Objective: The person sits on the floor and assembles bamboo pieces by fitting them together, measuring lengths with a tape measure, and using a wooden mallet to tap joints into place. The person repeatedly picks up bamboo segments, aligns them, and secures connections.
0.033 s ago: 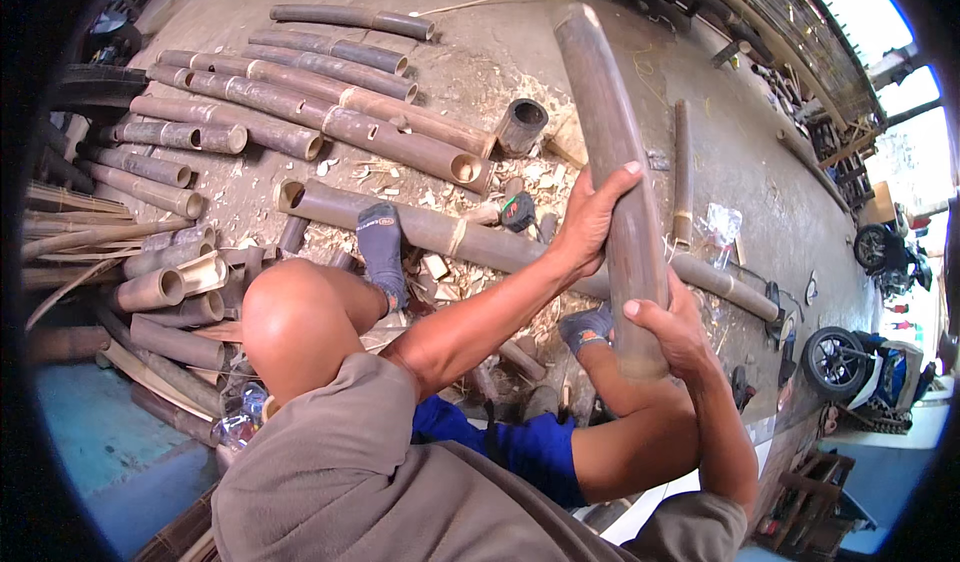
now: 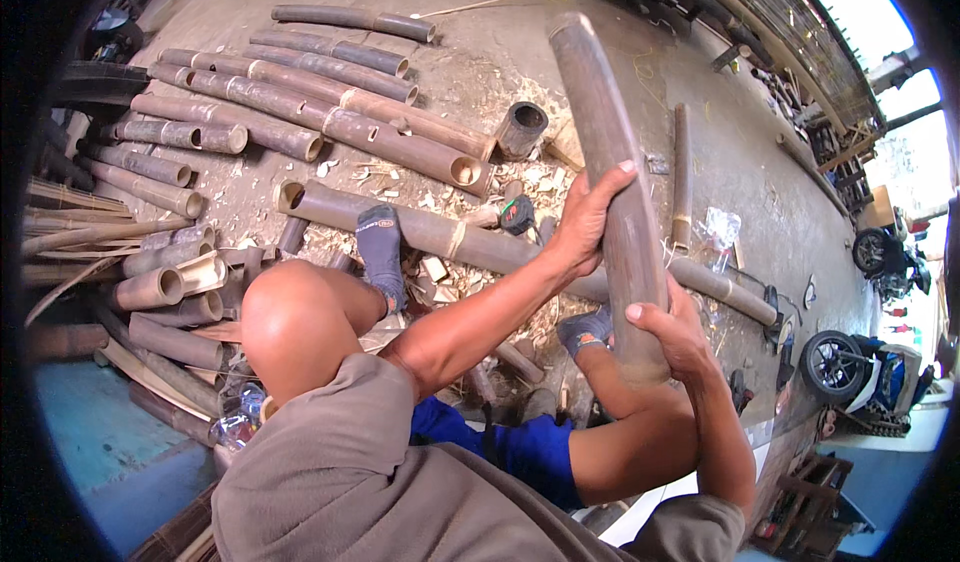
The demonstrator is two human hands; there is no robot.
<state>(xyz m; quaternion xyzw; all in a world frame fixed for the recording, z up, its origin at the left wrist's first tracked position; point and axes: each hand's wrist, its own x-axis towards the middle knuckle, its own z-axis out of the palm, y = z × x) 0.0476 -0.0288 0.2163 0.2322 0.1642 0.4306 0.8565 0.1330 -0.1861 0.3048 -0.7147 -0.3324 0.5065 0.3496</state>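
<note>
At far left, cut bamboo poles [image 2: 250, 112] lie in rows on the ground [image 2: 500, 32], within reach of the seated person. Centre: a knee [image 2: 290, 312] and socked foot [image 2: 380, 252] rest among chips. Right of centre, left hand [image 2: 585, 222] wraps the upright bamboo piece [image 2: 610, 162] mid-length; right hand [image 2: 675, 327] clasps its lower end, steadying it.
</note>
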